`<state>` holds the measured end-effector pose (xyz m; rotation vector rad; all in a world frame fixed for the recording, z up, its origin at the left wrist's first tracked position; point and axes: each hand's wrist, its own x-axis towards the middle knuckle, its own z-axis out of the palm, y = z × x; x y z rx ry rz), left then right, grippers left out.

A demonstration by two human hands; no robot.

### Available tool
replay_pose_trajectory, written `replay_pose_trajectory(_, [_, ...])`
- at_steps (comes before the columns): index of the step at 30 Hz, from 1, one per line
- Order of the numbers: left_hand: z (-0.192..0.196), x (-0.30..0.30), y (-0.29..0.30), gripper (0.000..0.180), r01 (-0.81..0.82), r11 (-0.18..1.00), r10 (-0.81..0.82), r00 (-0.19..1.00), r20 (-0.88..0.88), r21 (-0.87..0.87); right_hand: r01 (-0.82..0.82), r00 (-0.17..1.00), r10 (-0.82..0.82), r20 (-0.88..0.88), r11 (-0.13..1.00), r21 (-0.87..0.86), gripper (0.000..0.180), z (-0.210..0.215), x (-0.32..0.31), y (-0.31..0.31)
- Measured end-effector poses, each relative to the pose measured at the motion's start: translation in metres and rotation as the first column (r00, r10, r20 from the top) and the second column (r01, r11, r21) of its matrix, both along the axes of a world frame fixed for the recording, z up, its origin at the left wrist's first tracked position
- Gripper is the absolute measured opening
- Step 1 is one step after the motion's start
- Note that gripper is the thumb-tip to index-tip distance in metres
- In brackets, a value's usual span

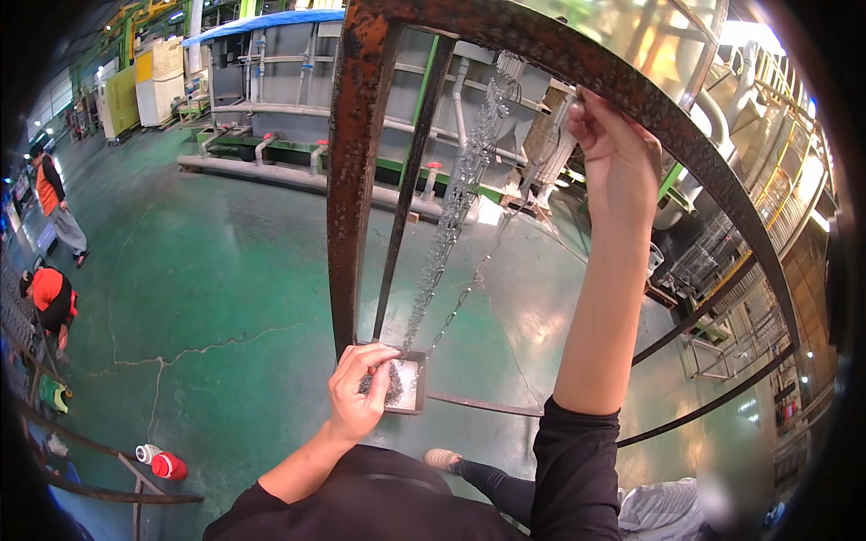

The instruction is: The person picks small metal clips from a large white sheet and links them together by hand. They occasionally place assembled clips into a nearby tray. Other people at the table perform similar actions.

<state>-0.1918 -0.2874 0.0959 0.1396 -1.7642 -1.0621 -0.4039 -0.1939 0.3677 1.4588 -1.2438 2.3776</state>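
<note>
A rusty metal frame (pixel 350 180) stands before me, its curved top bar (pixel 577 47) crossing overhead. From it hangs a long bundle of small shiny metal pieces (pixel 456 194), with a thin chain (pixel 460 302) beside it. My right hand (pixel 618 144) is raised at the underside of the top bar, fingers curled and thumb pressed in; what they pinch is too small to make out. Low down, my left hand (pixel 361 388) is over a small open box (pixel 410 370) holding small dark parts. Its thumb and fingers are pinched together, and whatever lies between them is hidden.
Grey tanks with pipes (pixel 271 113) and red valve handles line the far side of the green floor (pixel 225 270). Two people in orange and black (pixel 52 194) are at the left. A red-and-white container (pixel 167 464) stands lower left. Another person's pale clothing (pixel 663 507) shows lower right.
</note>
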Motion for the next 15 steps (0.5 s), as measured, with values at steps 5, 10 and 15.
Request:
replay_pose_trajectory(5, [-0.001,0.007,0.0,0.021,-0.002,1.0,0.002,1.0,-0.002,0.009,-0.017,0.995,0.024,0.097,0.997,-0.072,0.011,0.008,-0.009,-0.022])
replay_pose_trajectory(10, [-0.002,0.01,-0.002,0.021,-0.011,1.0,0.011,1.0,0.001,0.008,-0.075,0.996,0.081,0.037,0.989,-0.129,0.014,0.012,-0.024,-0.035])
replay_pose_trajectory(15, [-0.003,0.013,-0.005,0.021,-0.006,1.0,0.006,1.0,0.0,0.012,-0.1,0.995,0.096,-0.038,0.983,-0.154,0.015,0.019,-0.047,-0.04])
